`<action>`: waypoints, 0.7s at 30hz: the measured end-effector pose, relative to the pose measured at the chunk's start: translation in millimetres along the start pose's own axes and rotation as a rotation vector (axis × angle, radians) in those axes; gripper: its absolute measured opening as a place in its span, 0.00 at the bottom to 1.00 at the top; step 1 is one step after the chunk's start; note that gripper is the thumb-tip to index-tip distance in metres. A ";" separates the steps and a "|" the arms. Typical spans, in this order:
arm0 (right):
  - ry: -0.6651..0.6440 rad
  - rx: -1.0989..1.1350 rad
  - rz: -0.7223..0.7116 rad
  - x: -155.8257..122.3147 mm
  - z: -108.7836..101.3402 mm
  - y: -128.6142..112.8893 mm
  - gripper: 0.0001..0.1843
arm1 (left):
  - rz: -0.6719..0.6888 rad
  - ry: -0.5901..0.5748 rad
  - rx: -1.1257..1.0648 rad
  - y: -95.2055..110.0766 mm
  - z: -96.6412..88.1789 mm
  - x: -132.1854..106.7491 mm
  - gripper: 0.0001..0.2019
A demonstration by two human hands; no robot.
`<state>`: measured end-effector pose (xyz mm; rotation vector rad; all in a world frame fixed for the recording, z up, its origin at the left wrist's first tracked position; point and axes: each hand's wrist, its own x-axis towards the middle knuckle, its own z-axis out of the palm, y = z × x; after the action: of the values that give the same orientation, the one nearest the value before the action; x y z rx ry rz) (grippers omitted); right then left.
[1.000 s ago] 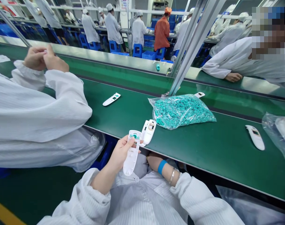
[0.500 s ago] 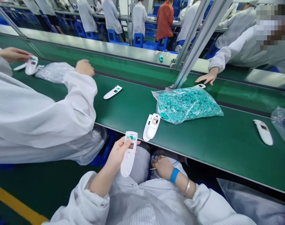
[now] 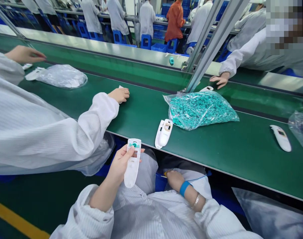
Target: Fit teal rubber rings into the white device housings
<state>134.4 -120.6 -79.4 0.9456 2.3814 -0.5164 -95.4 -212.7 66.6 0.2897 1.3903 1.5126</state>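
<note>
My left hand grips a white plastic casing half in front of the bench edge, thumb pressed at a teal part near its top. The casing has a rectangular window below that part. Low over my lap, my right hand is closed, a small yellow end of something showing by its fingers; the rest is hidden. A blue band circles that wrist. Just past the bench edge, two white casing pieces lie overlapped, touching or nearly touching a clear bag of teal rings.
Left of me, a co-worker's hand covers something white on the green belt; their other hand hovers near a clear bag. Another white casing lies to the right. Across, a person's hand reaches beside a metal post.
The left co-worker's nearer hand has moved right onto the casing piece on the belt; their farther hand has let go of a casing. My left hand has shifted slightly left with its casing.
</note>
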 end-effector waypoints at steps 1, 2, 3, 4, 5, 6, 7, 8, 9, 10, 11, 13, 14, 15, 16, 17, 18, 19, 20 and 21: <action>0.017 0.029 0.015 2.1 0.8 1.1 0.11 | 0.010 0.019 0.001 2.3 -2.2 -0.6 0.23; 0.039 0.055 0.034 2.8 -0.1 4.3 0.11 | 0.016 0.041 0.001 4.5 -4.4 -1.3 0.23; 0.063 0.076 0.055 2.1 -2.6 9.6 0.11 | 0.019 0.062 0.000 6.5 -6.5 -2.1 0.23; 0.086 0.094 0.076 -0.1 -6.2 16.6 0.11 | 0.016 0.078 -0.002 8.2 -8.4 -2.9 0.23; 0.107 0.109 0.097 -3.7 -10.4 24.8 0.11 | 0.012 0.093 -0.005 9.6 -9.9 -3.7 0.23; 0.127 0.125 0.116 -8.5 -14.6 33.4 0.11 | 0.006 0.106 -0.008 10.5 -11.2 -4.5 0.23; 0.147 0.142 0.131 -14.2 -18.3 41.8 0.10 | -0.003 0.116 -0.010 10.9 -12.2 -5.1 0.24; 0.164 0.160 0.143 -20.5 -20.8 49.3 0.11 | -0.014 0.124 -0.009 11.0 -12.9 -5.4 0.24; 0.178 0.177 0.153 -26.8 -22.0 55.3 0.13 | -0.023 0.131 -0.006 10.6 -13.5 -5.4 0.24; 0.189 0.193 0.161 -32.9 -21.9 59.7 0.14 | -0.030 0.136 -0.002 9.8 -13.9 -4.9 0.24; 0.198 0.206 0.168 -38.3 -20.6 62.3 0.15 | -0.035 0.140 0.004 8.8 -14.1 -3.9 0.24; 0.210 0.229 0.180 -46.5 -15.9 63.4 0.15 | -0.030 0.135 0.010 6.5 -13.9 -0.5 0.23; 0.215 0.239 0.183 -49.3 -13.3 62.5 0.15 | -0.025 0.129 0.012 5.5 -13.4 1.6 0.22; 0.220 0.250 0.183 -51.4 -11.0 61.3 0.15 | -0.021 0.123 0.013 4.8 -12.6 3.6 0.22; 0.225 0.258 0.183 -53.2 -9.4 60.0 0.15 | -0.019 0.114 0.014 4.6 -11.5 5.3 0.22; 0.232 0.265 0.183 -55.0 -8.5 59.0 0.15 | -0.015 0.106 0.014 5.0 -10.5 6.2 0.22; 0.239 0.270 0.182 -57.2 -8.4 58.3 0.15 | -0.011 0.101 0.011 6.1 -9.7 6.1 0.22; 0.247 0.273 0.181 -59.9 -9.0 57.7 0.15 | -0.004 0.100 0.006 7.9 -9.5 4.6 0.22; 0.254 0.274 0.182 -63.2 -10.1 57.1 0.15 | 0.009 0.101 0.000 10.4 -10.1 1.3 0.23; 0.260 0.272 0.184 -66.8 -11.3 56.0 0.16 | 0.030 0.106 -0.006 13.3 -12.0 -3.9 0.23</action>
<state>212.1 -110.9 -39.5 1.4140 2.4555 -0.6942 -109.2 -220.5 75.9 0.2297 1.4702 1.5758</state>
